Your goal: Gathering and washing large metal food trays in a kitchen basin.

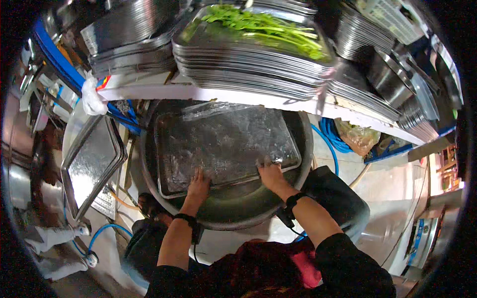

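Observation:
A large rectangular metal tray (223,145), dark and wet-looking with whitish smears, lies slightly tilted inside a round dark tub (238,225). My left hand (199,182) rests on its near rim, left of the middle, fingers over the surface; their grip is unclear. Further right, my right hand (269,173) has hold of the same near edge close to the corner, its fingertips blurred. A whitish translucent film or suds patch (212,108) shows along the tray's far side. Dark bands with small devices circle both wrists.
A shelf edge (149,92) crosses beyond the tub, bearing stacked metal trays (253,74) topped with leafy green stalks (261,28). More trays (93,160) lean at left. Blue hose (331,138) and a filled plastic bag (357,136) lie right. A person's trouser legs (56,253) show lower left.

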Tool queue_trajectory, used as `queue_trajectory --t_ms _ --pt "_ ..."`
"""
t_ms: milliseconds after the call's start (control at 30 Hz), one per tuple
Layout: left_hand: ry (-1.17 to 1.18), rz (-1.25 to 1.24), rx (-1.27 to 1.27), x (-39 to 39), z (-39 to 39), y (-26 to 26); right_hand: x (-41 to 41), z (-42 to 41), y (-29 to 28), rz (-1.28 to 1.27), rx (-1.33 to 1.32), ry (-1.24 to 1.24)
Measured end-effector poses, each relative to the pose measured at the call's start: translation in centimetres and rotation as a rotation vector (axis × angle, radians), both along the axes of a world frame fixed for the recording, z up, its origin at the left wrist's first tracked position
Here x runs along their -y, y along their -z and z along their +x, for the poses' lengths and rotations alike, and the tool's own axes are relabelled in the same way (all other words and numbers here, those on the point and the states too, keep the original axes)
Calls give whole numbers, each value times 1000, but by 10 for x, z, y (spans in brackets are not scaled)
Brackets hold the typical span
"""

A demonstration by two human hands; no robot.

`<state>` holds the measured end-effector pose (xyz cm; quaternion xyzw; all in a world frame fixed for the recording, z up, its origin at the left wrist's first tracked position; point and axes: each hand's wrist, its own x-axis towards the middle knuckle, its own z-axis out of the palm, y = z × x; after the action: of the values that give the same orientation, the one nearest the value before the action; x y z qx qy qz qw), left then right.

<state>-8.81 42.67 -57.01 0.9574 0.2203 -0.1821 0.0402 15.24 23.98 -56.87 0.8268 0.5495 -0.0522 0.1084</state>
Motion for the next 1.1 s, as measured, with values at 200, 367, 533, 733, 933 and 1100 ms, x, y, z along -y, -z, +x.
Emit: queue_trajectory --t_ms 200,367,533,733,933,1100 --pt "21 -94 -147 -10 0 -54 -8 4 -38 -5 -98 -79" --pt "-39 -148 -211 -27 19 -118 -23 30 -91 -87 -193 -138" --pt "-142 -198 87 -53 15 -134 -36 42 -132 54 -300 -93" --pt "-79 -168 87 -35 1 -64 -12 48 -65 46 -311 -15" --pt "-76 -73 122 -25 -4 -19 -5 31 -30 27 -296 -64" --pt "-152 -218 65 -12 9 -23 -6 24 -22 -61 -292 -7"
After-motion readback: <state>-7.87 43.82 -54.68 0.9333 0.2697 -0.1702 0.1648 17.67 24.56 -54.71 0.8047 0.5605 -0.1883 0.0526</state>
